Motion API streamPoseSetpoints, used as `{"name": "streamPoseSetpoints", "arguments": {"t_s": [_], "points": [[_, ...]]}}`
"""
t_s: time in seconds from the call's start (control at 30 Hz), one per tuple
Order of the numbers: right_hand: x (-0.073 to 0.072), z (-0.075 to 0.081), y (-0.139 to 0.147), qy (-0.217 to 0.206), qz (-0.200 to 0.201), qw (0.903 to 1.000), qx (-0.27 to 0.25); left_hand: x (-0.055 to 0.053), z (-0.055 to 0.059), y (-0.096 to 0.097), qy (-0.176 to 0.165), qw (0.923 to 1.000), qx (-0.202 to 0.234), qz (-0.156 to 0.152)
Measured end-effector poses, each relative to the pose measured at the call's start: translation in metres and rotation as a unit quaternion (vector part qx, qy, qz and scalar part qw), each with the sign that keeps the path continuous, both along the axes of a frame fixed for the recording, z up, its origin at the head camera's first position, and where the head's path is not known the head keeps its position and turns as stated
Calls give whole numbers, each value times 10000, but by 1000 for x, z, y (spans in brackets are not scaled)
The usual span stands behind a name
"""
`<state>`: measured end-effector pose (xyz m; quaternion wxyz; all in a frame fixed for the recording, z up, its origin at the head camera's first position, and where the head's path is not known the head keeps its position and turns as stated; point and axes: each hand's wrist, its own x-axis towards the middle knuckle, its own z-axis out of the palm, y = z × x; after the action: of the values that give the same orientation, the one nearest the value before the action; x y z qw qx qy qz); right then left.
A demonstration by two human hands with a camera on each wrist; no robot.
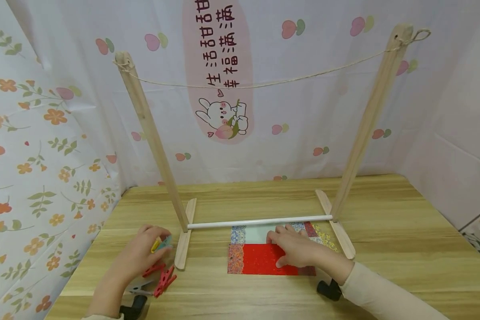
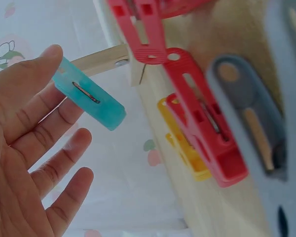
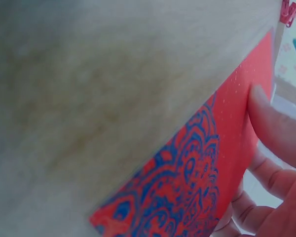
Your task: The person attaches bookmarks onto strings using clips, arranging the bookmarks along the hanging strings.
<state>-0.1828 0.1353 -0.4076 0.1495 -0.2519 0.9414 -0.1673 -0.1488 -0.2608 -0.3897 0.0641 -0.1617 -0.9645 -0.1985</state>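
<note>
My left hand (image 1: 142, 251) pinches a teal clothespin (image 2: 91, 96) between thumb and forefinger, its other fingers spread in the left wrist view. Below it on the table lie red clothespins (image 1: 165, 281), a yellow clothespin (image 2: 185, 143) and a grey clothespin (image 1: 139, 290). My right hand (image 1: 298, 246) grips a red card (image 1: 258, 260) with patterned ends. In the right wrist view the thumb lies on the card's face, while the other fingers are at its far edge and partly hidden behind it. Other patterned cards (image 1: 258, 233) lie just beyond the red one.
A wooden frame stands over the cards, with a left post (image 1: 150, 129), a right post (image 1: 370, 120) and a white rod (image 1: 260, 221) joining them low down. A sagging string (image 1: 260, 86) spans the post tops. A printed curtain (image 1: 296, 142) hangs behind the table (image 1: 400, 249).
</note>
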Motion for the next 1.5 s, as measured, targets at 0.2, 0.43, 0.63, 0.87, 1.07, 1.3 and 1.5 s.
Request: {"name": "streamPoseSetpoints", "arguments": {"t_s": [0.2, 0.43, 0.63, 0.87, 1.07, 1.3, 1.5], "points": [[-1, 1, 3, 162, 35, 9994, -305, 0, 2, 1, 355, 9991, 190, -128], [-5, 0, 6, 37, 228, 9950, -971, -2, 9, 1, 879, 9941, 459, -437], [-6, 5, 8, 4, 448, 9895, -1375, -4, 19, 3, 1103, 9900, 643, -595], [-9, 6, 7, -77, 632, 9807, -1850, -5, 31, 9, 1400, 9856, 670, -676], [-11, 6, 3, -252, 479, 9757, -2123, -10, 44, 13, 1808, 9757, 882, -868], [-10, 10, -3, -277, 352, 9670, -2509, -14, 62, 18, 2102, 9665, 1146, -924], [-11, 15, -13, -283, 103, 9557, -2927, -17, 80, 23, 2450, 9554, 1462, -757]]}}
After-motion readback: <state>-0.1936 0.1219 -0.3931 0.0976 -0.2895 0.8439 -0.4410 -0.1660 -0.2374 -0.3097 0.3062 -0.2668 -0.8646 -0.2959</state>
